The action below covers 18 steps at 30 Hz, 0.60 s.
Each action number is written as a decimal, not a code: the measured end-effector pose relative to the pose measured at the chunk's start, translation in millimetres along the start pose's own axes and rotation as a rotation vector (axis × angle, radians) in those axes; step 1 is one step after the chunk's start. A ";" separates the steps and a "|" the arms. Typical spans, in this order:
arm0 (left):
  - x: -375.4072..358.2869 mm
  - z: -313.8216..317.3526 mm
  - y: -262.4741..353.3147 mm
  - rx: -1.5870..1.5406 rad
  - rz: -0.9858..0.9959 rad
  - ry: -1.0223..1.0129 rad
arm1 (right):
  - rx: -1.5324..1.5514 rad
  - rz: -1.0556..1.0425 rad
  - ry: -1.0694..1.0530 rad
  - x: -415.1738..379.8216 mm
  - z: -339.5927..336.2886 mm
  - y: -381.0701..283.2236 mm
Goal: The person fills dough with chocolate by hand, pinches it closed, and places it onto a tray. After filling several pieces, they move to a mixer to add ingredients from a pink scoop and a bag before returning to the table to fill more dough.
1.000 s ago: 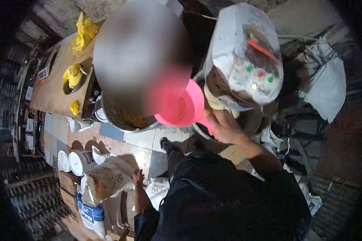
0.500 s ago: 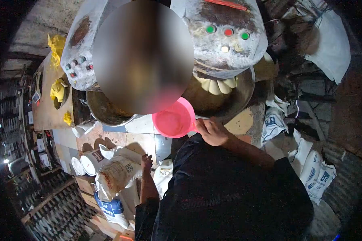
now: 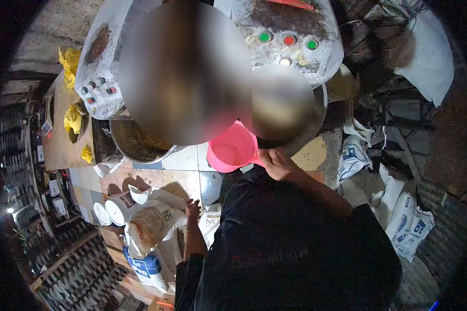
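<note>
My right hand (image 3: 276,164) is closed round the handle of a pink plastic dipper (image 3: 232,150). The dipper is tilted, and its inside shows pink with no clear contents. It sits in front of the right mixer bowl (image 3: 316,122), close to the bowl's near rim. A blurred patch covers part of the dipper's far edge and much of that bowl. My left hand (image 3: 193,209) hangs low beside my body, holding nothing, its fingers loosely apart. Nearest to it is a stained white sack (image 3: 158,223).
Two flour-dusted machine heads with buttons (image 3: 290,52) stand above metal bowls; the left bowl (image 3: 135,142) is partly blurred. Yellow plastic bags (image 3: 73,119) lie on a wooden table (image 3: 57,147). White buckets (image 3: 120,209) stand at left, printed sacks (image 3: 411,228) at right.
The pink dipper has moved slightly right and up and tilted more, with my right hand still on its handle. My left hand has shifted slightly right. Blur now covers the right bowl's middle.
</note>
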State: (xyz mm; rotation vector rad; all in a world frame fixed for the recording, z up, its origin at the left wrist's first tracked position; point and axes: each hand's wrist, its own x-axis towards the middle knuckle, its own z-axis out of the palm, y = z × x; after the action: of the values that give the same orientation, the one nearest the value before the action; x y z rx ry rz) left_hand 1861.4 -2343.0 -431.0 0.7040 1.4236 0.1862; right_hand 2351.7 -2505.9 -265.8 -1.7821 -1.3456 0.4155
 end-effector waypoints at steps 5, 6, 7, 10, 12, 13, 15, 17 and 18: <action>7.1 12.3 -3.3 0.407 0.029 0.210 | 0.106 0.329 -0.382 32.0 -36.0 -27.2; 7.2 5.5 -6.3 0.187 0.056 0.101 | 0.091 0.439 -0.364 42.5 -46.2 -44.8; 6.7 -1.6 -8.8 -0.033 0.082 -0.007 | 0.076 0.549 -0.345 53.2 -55.0 -62.6; 3.1 2.6 -1.9 0.017 0.081 0.043 | -0.014 0.240 -0.064 33.6 -33.6 -41.5; -1.8 12.1 3.6 0.149 0.051 0.136 | 0.055 0.278 -0.117 40.5 -39.0 -45.2; -3.8 15.1 5.4 0.145 0.036 0.151 | 0.162 0.525 -0.300 50.7 -49.2 -49.1; -9.1 17.8 7.4 0.171 0.025 0.171 | 0.164 0.530 -0.329 52.7 -52.7 -53.1; -14.3 21.6 11.1 0.227 0.033 0.182 | 0.052 0.216 -0.123 33.0 -35.1 -37.5; -15.4 24.6 12.9 0.261 0.015 0.199 | 0.044 0.141 -0.075 28.2 -27.8 -29.7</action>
State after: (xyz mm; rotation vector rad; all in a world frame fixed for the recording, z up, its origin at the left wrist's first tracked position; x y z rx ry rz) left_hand 1885.6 -2349.1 -411.4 0.9304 1.6509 0.0837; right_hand 2362.6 -2490.0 -220.1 -1.8474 -1.2556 0.5890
